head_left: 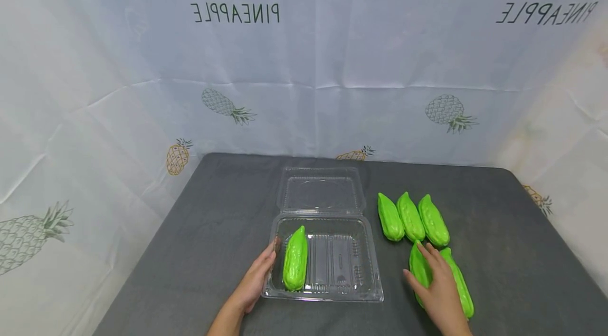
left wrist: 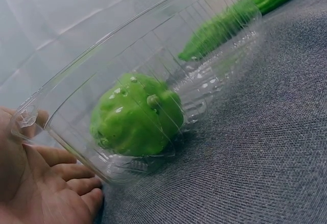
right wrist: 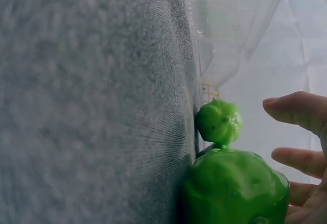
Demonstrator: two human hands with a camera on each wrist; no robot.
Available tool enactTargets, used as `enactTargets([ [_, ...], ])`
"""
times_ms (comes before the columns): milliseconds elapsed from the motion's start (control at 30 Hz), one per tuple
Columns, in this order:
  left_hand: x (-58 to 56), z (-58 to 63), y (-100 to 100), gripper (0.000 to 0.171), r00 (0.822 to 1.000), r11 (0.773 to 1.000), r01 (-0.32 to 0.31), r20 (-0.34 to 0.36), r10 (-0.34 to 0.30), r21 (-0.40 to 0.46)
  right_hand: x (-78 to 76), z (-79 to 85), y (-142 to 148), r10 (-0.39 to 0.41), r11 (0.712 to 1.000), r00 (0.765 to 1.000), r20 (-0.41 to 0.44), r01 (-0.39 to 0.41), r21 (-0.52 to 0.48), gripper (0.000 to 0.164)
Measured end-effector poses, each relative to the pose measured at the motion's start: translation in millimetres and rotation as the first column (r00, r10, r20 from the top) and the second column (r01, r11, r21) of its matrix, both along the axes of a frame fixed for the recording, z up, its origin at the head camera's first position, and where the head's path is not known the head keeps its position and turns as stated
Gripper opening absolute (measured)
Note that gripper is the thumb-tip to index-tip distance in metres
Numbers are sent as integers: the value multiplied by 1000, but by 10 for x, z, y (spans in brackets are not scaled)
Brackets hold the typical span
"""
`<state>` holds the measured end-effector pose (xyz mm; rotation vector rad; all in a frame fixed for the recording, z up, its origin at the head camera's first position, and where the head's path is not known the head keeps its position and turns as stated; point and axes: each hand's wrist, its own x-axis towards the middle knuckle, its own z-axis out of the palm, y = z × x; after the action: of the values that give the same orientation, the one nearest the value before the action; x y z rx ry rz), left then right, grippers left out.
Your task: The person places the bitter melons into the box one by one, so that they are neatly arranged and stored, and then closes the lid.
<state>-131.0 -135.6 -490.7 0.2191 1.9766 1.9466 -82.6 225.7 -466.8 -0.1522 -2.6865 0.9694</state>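
Observation:
A clear plastic clamshell box (head_left: 332,294) lies with its lid (head_left: 322,188) folded back. Inside, along the left side, is one bright green, bumpy bitter melon (head_left: 295,265), pointed end away from me. My left hand (head_left: 258,278) touches the box's left wall, its fingers (left wrist: 71,172) fairly straight against the outside. On the right, my right hand (head_left: 439,288) hovers with spread fingers over a front bitter melon (head_left: 418,267), partly hiding it. In the right wrist view, the thumb (right wrist: 296,109) stands apart from the nearest melon (right wrist: 235,188), with nothing gripped.
Beside the hovering hand lies another bitter melon (head_left: 459,283). Three more form a row behind: a left one (head_left: 391,218), a middle one (head_left: 410,217) and a right one (head_left: 434,221). Dark grey cloth covers the table (head_left: 214,220); a pineapple-print curtain (head_left: 313,56) hangs around it.

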Motion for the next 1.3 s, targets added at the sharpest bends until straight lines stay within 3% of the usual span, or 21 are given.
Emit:
enactTargets([
  [267,9,-35,-12,68,1000,1000,26,5,-26,9,10,-71,-24,54,998,994,-97,-51,34,54],
  [500,20,-38,-13,68,1000,1000,23,-2,-23,-9,42,-109,-66,89,996,988,-124,-88,10,55],
  [900,24,-27,-12,68,1000,1000,26,10,-26,-1,77,-132,-106,100,995,995,10,-100,-21,61],
  [1067,27,-14,-7,63,1000,1000,25,5,-25,-5,83,-168,-116,130,991,991,0,-130,-43,62],
  [1300,32,-14,-10,63,1000,1000,21,-1,-21,-6,77,-186,-99,127,992,992,11,-127,20,63],
])
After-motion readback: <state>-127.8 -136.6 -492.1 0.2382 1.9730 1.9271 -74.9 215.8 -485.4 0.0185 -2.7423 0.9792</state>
